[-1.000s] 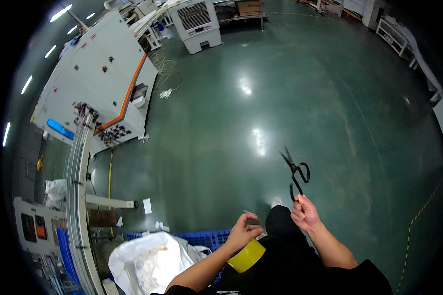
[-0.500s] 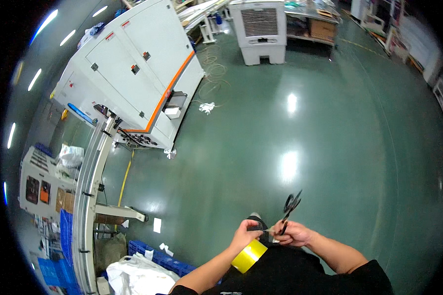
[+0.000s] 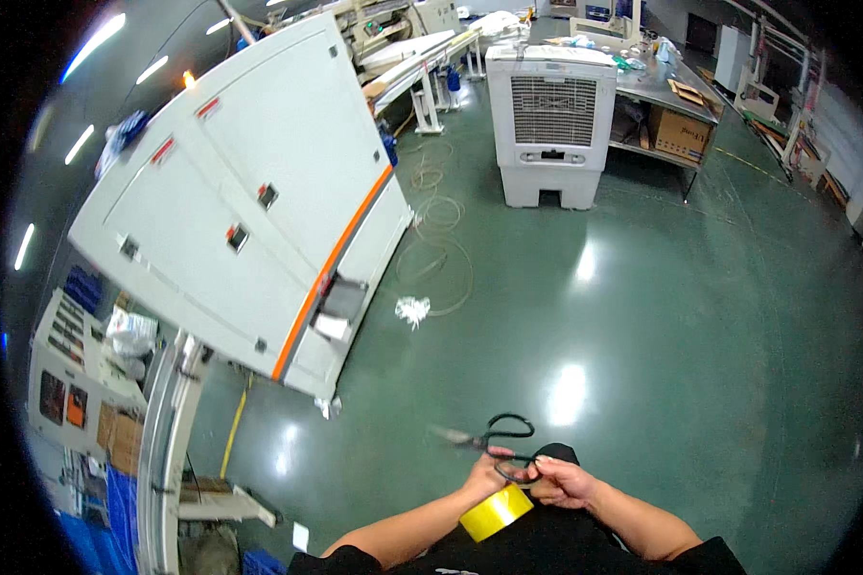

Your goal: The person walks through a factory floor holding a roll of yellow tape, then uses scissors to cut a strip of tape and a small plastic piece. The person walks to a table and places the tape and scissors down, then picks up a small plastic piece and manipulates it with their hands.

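A pair of scissors (image 3: 479, 441) with black loop handles is held in front of my body, its blades pointing left and slightly blurred. My right hand (image 3: 563, 484) is closed at the edge of the lower loop, fingertips pinched together. Close beside it, my left hand (image 3: 489, 474) has curled fingers, partly hidden behind that loop. A wide roll of glossy yellow tape (image 3: 496, 514) sits against the underside of my left hand; how the fingers grip it is hidden.
A large white machine cabinet (image 3: 230, 211) with an orange stripe stands at left, beside a metal rail frame (image 3: 168, 431). Ahead are a white air cooler (image 3: 551, 125) and a metal table (image 3: 657, 86). A thin hose (image 3: 441, 259) and crumpled white scrap (image 3: 412, 310) lie on the green floor (image 3: 662, 335).
The scissors have swung from handles up at my right hand to blades pointing left, across my left hand. My hands have come closer together. The view has tilted up.
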The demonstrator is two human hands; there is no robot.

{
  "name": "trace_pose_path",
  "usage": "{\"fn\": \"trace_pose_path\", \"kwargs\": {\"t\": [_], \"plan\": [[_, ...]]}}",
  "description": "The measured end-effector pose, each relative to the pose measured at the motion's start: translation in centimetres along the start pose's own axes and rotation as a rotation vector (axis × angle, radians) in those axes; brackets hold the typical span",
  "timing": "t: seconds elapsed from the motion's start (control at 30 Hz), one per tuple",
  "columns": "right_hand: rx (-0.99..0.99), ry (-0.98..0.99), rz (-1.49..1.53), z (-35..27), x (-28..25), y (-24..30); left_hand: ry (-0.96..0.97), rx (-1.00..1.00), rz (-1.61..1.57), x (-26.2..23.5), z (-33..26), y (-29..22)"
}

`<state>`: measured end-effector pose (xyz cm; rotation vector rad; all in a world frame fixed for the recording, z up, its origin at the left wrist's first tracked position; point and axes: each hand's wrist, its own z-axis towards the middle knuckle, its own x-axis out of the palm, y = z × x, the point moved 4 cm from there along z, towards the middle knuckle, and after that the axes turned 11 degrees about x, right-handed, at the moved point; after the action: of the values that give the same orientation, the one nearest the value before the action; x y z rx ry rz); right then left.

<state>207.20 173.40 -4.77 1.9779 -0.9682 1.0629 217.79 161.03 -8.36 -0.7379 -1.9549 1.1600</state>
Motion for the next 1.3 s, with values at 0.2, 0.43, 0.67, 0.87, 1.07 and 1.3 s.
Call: {"fn": "trace_pose_path", "kwargs": {"t": [0.2, 0.43, 0.67, 0.87, 1.07, 1.3], "plan": [[0.007, 0.149, 0.042, 8.6, -4.5, 18.9, -0.051, -0.127, 0.000, -5.1, 21.4, -4.3], [0.199, 0.105, -0.192, 17.4, -3.3, 42.9, -0.309, -0.217, -0.221, -9.9, 40.7, -13.3], [0.400, 0.188, -0.360, 28.1, -4.0, 64.3, -0.145, -0.343, -0.667, -15.7, 59.8, -18.6], [0.421, 0.157, -0.439, 37.3, -3.1, 84.8, -0.032, -0.413, -0.768, -21.2, 78.7, -28.7], [0.375, 0.287, -0.396, 45.3, -3.5, 100.6, -0.088, -0.365, -0.712, -26.8, 94.2, -39.1], [0.193, 0.103, -0.569, 58.6, -0.8, 123.9, -0.330, -0.185, -0.574, -45.7, 115.1, -45.2]]}}
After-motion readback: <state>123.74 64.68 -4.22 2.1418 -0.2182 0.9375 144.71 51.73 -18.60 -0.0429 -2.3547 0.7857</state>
